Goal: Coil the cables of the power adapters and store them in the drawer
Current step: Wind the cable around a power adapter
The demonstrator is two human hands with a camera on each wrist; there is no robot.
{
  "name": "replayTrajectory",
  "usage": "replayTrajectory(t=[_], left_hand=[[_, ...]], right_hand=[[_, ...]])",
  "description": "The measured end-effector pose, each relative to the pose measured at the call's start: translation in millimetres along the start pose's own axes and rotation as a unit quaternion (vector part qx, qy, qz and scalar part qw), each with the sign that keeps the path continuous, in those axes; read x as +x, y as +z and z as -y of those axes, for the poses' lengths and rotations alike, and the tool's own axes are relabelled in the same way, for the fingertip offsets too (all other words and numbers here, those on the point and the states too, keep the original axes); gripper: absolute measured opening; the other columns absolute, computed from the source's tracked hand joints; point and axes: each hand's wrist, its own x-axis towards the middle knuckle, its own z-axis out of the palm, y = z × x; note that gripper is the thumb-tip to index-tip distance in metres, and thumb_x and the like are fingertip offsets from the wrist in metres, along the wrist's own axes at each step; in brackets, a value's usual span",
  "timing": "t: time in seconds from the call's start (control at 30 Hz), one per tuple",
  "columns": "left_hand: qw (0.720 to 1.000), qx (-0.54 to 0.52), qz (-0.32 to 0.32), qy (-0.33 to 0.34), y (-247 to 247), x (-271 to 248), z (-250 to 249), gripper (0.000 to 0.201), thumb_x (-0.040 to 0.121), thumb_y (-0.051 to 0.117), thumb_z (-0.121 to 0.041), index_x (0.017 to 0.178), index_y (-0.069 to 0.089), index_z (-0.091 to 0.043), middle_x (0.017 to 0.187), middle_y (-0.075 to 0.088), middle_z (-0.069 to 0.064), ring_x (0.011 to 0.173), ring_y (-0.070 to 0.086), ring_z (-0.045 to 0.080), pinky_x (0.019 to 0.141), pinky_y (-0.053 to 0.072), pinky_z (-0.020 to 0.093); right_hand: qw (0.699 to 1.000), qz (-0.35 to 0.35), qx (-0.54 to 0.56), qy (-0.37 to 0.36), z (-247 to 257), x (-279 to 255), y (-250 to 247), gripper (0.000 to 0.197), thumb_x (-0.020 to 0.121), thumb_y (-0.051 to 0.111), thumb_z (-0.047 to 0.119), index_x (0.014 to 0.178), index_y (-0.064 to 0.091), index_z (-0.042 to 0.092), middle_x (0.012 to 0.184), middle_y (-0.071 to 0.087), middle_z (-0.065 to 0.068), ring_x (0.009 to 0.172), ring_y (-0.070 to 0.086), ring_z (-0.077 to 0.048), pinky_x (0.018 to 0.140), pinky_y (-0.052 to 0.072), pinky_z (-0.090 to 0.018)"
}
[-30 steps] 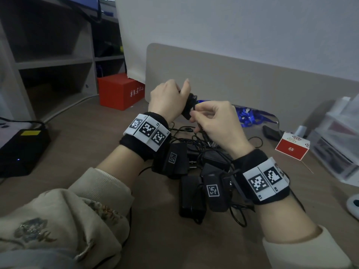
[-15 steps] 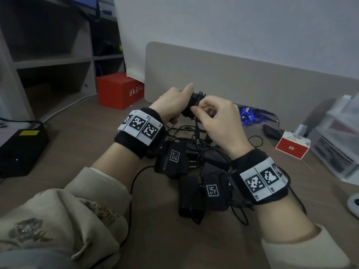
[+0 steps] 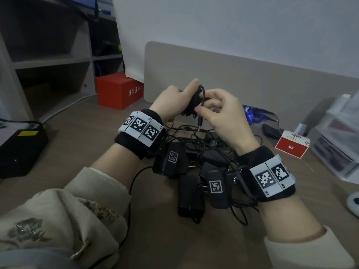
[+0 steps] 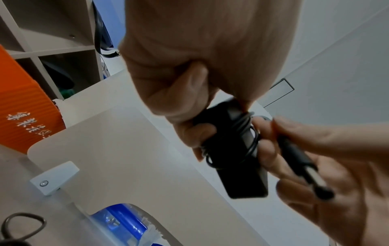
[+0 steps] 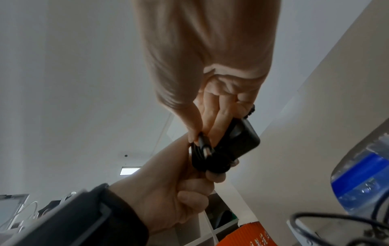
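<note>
The left hand (image 3: 172,101) grips a small black plastic power adapter (image 4: 235,149) wound with thin black cable (image 4: 251,141); the right hand (image 3: 223,113) pinches its metal-tipped barrel plug (image 4: 305,166).

Held adapter (image 3: 191,104) above adapter pile (image 3: 196,171) on desk (image 3: 81,144); box (image 3: 118,90) behind-left.

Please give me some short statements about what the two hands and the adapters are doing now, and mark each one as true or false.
1. The left hand grips a black adapter with cable wound around it. True.
2. The right hand is empty. False: it pinches the cable's plug.
3. More adapters lie on the desk below the hands. True.
4. The red box sits in the person's lap. False: it stands on the desk, near the shelf.
5. The held adapter rests on the desk. False: it is held above it.
</note>
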Motion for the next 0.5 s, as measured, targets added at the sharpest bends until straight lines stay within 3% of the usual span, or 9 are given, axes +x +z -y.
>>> replayTrajectory(t=[0.07,0.13,0.23,0.3,0.4,0.5], left_hand=[[1.000,-0.011,-0.017,-0.007,0.2,1.4,0.2,0.062,0.096,0.037,-0.060,0.068,0.060,-0.010,0.056,0.051,0.003,0.044,0.042,0.019,0.038,0.029,0.020],[0.999,-0.030,-0.028,-0.018,-0.7,3.0,1.7,0.058,0.097,0.038,-0.055,0.069,0.060,-0.010,0.057,0.053,0.004,0.044,0.042,0.019,0.041,0.029,0.023],[0.998,-0.038,-0.036,-0.022,-1.5,6.5,4.8,0.054,0.097,0.038,-0.049,0.070,0.060,-0.007,0.060,0.058,0.010,0.042,0.043,0.021,0.042,0.030,0.024],[0.998,-0.043,-0.036,-0.028,-0.5,8.4,6.6,0.053,0.097,0.037,-0.048,0.075,0.062,-0.006,0.062,0.061,0.013,0.041,0.044,0.022,0.039,0.030,0.021],[0.997,-0.064,-0.031,-0.037,-0.9,9.7,8.5,0.049,0.097,0.036,-0.045,0.079,0.061,-0.007,0.061,0.062,0.015,0.039,0.044,0.021,0.037,0.029,0.018],[0.997,-0.065,-0.033,-0.035,-3.6,10.1,10.0,0.047,0.097,0.035,-0.042,0.082,0.062,-0.006,0.060,0.063,0.014,0.034,0.043,0.017,0.036,0.028,0.018]], right_hand=[[0.999,-0.011,0.039,0.003,1.5,-1.8,2.1,0.038,0.084,0.073,0.008,0.111,0.051,0.023,0.082,0.074,-0.004,0.080,0.071,-0.012,0.079,0.053,-0.020],[0.997,-0.010,0.072,-0.003,2.9,-2.6,2.5,0.040,0.085,0.071,0.005,0.108,0.046,0.028,0.079,0.074,-0.010,0.076,0.072,-0.015,0.076,0.055,-0.023],[0.996,0.008,0.091,-0.008,3.9,-1.6,-0.5,0.017,0.090,0.064,-0.001,0.101,0.063,0.011,0.076,0.071,-0.012,0.064,0.068,-0.007,0.057,0.046,-0.010],[0.996,0.008,0.092,-0.007,3.2,-1.4,-1.6,0.013,0.093,0.059,-0.001,0.102,0.068,0.002,0.077,0.069,-0.009,0.061,0.067,-0.004,0.055,0.044,-0.008],[0.996,0.024,0.085,-0.018,1.2,-0.1,-4.2,0.020,0.096,0.053,-0.001,0.108,0.068,0.004,0.084,0.071,-0.007,0.068,0.069,-0.004,0.062,0.047,-0.010],[0.995,0.061,0.061,-0.041,0.5,0.4,-8.4,0.024,0.095,0.055,-0.001,0.111,0.069,0.011,0.097,0.073,-0.003,0.091,0.071,-0.009,0.086,0.054,-0.020]])
